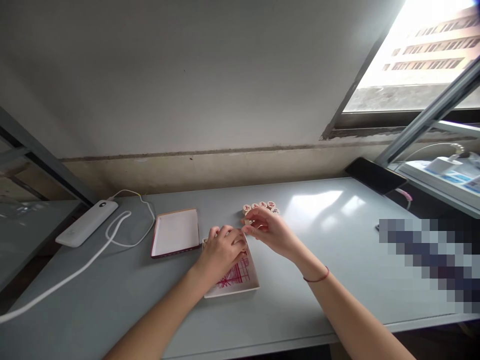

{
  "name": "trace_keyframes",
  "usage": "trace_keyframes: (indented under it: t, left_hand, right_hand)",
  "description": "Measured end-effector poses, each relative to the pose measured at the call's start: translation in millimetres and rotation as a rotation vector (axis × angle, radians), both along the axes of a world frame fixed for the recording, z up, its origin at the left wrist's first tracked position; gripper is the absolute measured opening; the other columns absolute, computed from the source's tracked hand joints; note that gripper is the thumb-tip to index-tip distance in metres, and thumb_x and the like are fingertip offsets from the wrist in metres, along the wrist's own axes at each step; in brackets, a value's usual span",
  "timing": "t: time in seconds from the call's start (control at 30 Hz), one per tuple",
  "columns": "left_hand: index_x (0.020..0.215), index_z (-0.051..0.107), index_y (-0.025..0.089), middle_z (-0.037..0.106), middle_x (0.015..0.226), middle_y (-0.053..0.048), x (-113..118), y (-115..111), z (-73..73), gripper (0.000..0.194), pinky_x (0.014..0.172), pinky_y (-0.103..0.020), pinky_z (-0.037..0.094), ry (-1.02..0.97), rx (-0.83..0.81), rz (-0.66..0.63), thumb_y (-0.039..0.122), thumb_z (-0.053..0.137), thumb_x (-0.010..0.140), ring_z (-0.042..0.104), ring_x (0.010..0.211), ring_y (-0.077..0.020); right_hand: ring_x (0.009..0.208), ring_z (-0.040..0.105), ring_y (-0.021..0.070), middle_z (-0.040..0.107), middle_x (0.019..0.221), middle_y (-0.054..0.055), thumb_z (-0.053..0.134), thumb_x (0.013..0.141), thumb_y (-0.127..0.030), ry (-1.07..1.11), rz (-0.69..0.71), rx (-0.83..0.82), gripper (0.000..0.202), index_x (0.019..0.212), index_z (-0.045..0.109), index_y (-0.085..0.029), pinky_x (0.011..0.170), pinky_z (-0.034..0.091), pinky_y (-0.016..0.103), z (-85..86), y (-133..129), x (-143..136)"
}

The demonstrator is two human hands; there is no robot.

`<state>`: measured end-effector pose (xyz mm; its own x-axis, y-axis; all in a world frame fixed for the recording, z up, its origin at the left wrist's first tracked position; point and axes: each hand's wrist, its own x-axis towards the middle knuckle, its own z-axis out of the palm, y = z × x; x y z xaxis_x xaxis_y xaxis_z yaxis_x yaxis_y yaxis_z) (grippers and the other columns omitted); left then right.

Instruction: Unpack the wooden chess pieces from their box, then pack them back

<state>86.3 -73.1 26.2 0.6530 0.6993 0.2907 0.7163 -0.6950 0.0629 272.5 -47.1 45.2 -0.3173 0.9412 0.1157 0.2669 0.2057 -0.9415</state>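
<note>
My left hand (222,250) is over a shallow white box (250,288) with red line markings inside. Its fingers are curled down at the box's far end, and what they hold, if anything, is hidden. My right hand (270,231) is just beyond the box's far right corner. Its thumb and forefinger close around a round wooden Chinese chess piece (248,221). Right behind that hand, several more Chinese chess pieces (262,205) with red or black characters stand in a cluster, partly covered by the fingers.
The box lid (176,234) lies inside-up left of the box. A white power bank (87,223) with a white cable (88,263) lies farther left. At the back right, a dark phone or tablet (375,175) leans near a metal frame, beside a power strip (446,172).
</note>
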Motion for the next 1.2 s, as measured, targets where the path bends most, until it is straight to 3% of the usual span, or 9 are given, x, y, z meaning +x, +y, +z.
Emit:
trace_keyframes:
  t: [0.17, 0.37, 0.6, 0.87, 1.0, 1.1, 1.2]
  left_hand:
    - [0.105, 0.063, 0.029, 0.056, 0.12, -0.004, -17.5, 4.8, 10.9, 0.021, 0.084, -0.039, 0.036, -0.026, -0.023, 0.021, 0.032, 0.063, 0.085, 0.048, 0.106, -0.0244]
    - [0.1, 0.063, 0.025, 0.061, 0.107, -0.004, -55.4, 9.3, 28.7, 0.017, 0.083, -0.037, 0.039, -0.075, -0.097, 0.127, 0.034, 0.058, 0.087, 0.052, 0.098, -0.0219]
    - [0.108, 0.061, 0.022, 0.064, 0.106, -0.005, -71.5, -0.3, 23.4, 0.03, 0.082, -0.039, 0.036, 0.055, -0.189, 0.221, 0.041, 0.059, 0.084, 0.055, 0.097, -0.0244]
    - [0.103, 0.063, 0.025, 0.067, 0.102, -0.003, -67.0, -3.1, 24.2, 0.022, 0.084, -0.04, 0.033, 0.013, -0.287, 0.286, 0.035, 0.056, 0.085, 0.055, 0.096, -0.0236]
    - [0.104, 0.063, 0.025, 0.068, 0.102, -0.002, -67.2, -4.1, 17.4, 0.021, 0.083, -0.04, 0.032, -0.026, -0.291, 0.298, 0.033, 0.056, 0.085, 0.055, 0.095, -0.0223]
    - [0.102, 0.063, 0.025, 0.068, 0.103, -0.002, -68.1, -3.5, 9.6, 0.019, 0.083, -0.039, 0.033, -0.046, -0.263, 0.307, 0.032, 0.056, 0.086, 0.056, 0.095, -0.0219]
    - [0.109, 0.061, 0.024, 0.066, 0.107, -0.004, -69.3, -3.0, 7.8, 0.025, 0.082, -0.039, 0.034, -0.054, -0.216, 0.298, 0.034, 0.056, 0.086, 0.055, 0.097, -0.0233]
  right_hand:
    - [0.078, 0.059, 0.0139, 0.059, 0.099, 0.005, 0.052, 0.087, -0.023, -0.309, 0.07, 0.23, 0.01, 0.095, 0.058, -0.023, 0.066, 0.052, 0.029, 3.1, -8.9, -1.0]
    - [0.084, 0.056, 0.0158, 0.057, 0.095, 0.005, 0.052, 0.084, -0.007, -0.539, 0.19, 0.394, 0.017, 0.09, 0.06, -0.02, 0.074, 0.05, 0.031, 7.3, -21.7, -12.4]
    - [0.089, 0.052, 0.0223, 0.057, 0.093, 0.008, 0.057, 0.081, -0.008, -0.753, 0.165, 0.506, 0.016, 0.094, 0.058, -0.018, 0.075, 0.049, 0.036, -4.5, -22.6, -23.8]
    - [0.088, 0.053, 0.0227, 0.057, 0.095, 0.008, 0.055, 0.083, -0.011, -0.769, 0.098, 0.507, 0.014, 0.094, 0.055, -0.018, 0.074, 0.048, 0.035, -10.7, -18.8, -27.3]
    - [0.085, 0.056, 0.0199, 0.058, 0.099, 0.007, 0.059, 0.084, -0.023, -0.674, 0.098, 0.404, 0.016, 0.099, 0.056, -0.02, 0.07, 0.048, 0.031, -4.5, -13.6, -19.7]
    - [0.076, 0.058, 0.0167, 0.06, 0.104, 0.008, 0.053, 0.087, -0.032, -0.653, -0.051, 0.33, 0.02, 0.103, 0.057, -0.021, 0.066, 0.046, 0.029, 3.4, 1.5, -10.0]
    - [0.076, 0.06, 0.0168, 0.062, 0.107, 0.009, 0.047, 0.089, -0.033, -0.765, -0.219, 0.257, 0.025, 0.106, 0.06, -0.019, 0.067, 0.044, 0.028, 12.5, 23.4, -8.4]
